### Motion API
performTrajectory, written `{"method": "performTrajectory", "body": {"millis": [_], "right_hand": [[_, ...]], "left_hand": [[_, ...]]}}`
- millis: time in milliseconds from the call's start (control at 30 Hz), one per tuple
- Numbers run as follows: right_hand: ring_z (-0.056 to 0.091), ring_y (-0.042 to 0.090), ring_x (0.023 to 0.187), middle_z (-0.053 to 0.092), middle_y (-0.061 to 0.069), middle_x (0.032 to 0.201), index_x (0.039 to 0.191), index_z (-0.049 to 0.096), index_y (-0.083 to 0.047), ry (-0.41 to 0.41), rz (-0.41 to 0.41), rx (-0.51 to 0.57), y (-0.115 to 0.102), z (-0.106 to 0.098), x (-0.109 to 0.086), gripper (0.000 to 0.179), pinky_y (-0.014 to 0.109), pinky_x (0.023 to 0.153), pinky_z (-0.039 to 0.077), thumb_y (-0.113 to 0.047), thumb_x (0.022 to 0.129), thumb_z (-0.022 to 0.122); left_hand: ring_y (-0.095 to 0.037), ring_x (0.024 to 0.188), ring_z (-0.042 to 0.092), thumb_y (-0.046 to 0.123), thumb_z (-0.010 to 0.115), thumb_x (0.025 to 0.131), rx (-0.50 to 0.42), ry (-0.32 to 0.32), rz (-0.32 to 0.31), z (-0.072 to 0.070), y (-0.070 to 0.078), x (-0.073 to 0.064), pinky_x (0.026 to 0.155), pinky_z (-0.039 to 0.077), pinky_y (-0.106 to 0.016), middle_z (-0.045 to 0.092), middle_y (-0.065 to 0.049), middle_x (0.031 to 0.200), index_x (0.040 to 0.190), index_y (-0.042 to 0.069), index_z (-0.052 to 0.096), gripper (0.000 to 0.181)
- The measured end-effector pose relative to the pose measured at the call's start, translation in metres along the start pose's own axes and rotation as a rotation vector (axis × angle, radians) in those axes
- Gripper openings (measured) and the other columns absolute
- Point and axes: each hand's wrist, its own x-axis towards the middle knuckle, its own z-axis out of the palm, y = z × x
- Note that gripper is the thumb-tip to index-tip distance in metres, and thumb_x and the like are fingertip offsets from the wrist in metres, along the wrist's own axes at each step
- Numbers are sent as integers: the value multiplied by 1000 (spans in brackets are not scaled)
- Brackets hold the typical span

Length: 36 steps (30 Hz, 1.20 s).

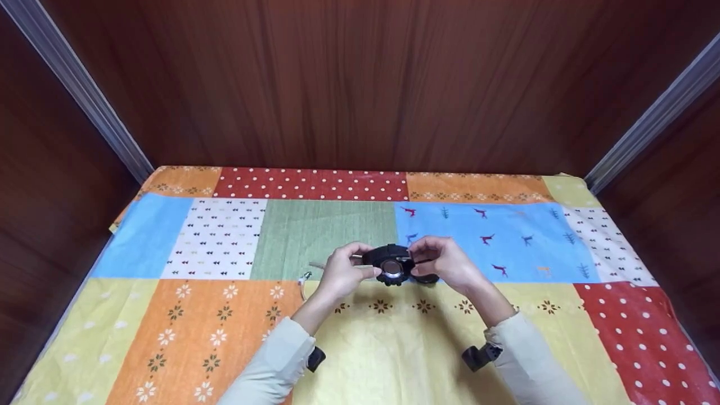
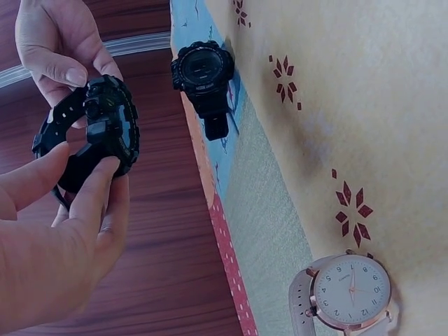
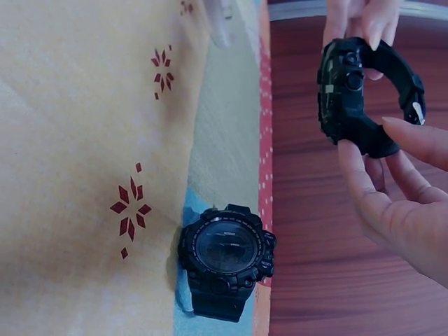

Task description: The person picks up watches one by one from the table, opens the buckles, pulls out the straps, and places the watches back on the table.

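Both hands hold up a black digital wristwatch (image 1: pixel 394 264) with its strap bent into a loop. On one side of it, my left hand (image 1: pixel 339 271) pinches the strap near the case between thumb and fingers. My right hand (image 1: pixel 450 267) grips the opposite side, its thumb on the inside of the strap in the right wrist view. Toward the head camera faces the round metal case back. Below the hands, a second black digital watch (image 3: pixel 227 245) lies face up on the cloth. In the head view my right hand partly hides it.
A watch with a white dial and pale strap (image 2: pixel 352 290) lies left of the hands, partly covered by the left arm in the head view. A patchwork-patterned cloth (image 1: pixel 360 349) covers the table. Brown wood panels (image 1: pixel 349 84) stand behind and at both sides.
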Motion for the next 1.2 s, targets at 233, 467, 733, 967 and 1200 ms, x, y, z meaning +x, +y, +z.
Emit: {"method": "performTrajectory", "body": {"millis": [233,467,733,967,1200], "right_hand": [[59,17,76,63,13,85,101,55,16,-15,-3,-6,0,-2,0,34,26,68,51,20,68,63],[59,18,80,63,18,90,104,56,13,-42,-32,-50,-3,-3,0,35,26,71,51,12,71,67],[58,16,78,63,13,86,104,59,11,-38,-62,-115,-11,-2,-1,32,25,68,49,4,74,69],[59,15,76,64,16,86,102,61,9,-35,-58,-159,-13,1,-2,30,25,68,48,1,74,70],[59,15,76,64,19,87,101,61,10,-32,-56,-169,-14,1,-2,28,26,68,49,3,75,69]], "left_hand": [[-28,89,60,-12,68,71,26,9,11,0,1,-2,69,52,-27,59,-16,98,100,-6,61,31],[-30,90,61,-12,69,70,70,0,33,1,0,-2,68,52,-28,60,-17,98,100,-6,61,31],[-29,90,61,-9,70,70,93,-10,27,2,1,-2,70,51,-29,61,-15,97,100,-5,62,31],[-28,90,61,-9,70,70,85,-16,33,2,3,-3,70,51,-29,61,-15,97,99,-5,62,30],[-26,89,61,-9,70,70,95,-16,24,2,3,-3,70,50,-28,62,-13,96,98,-4,63,29]]}}
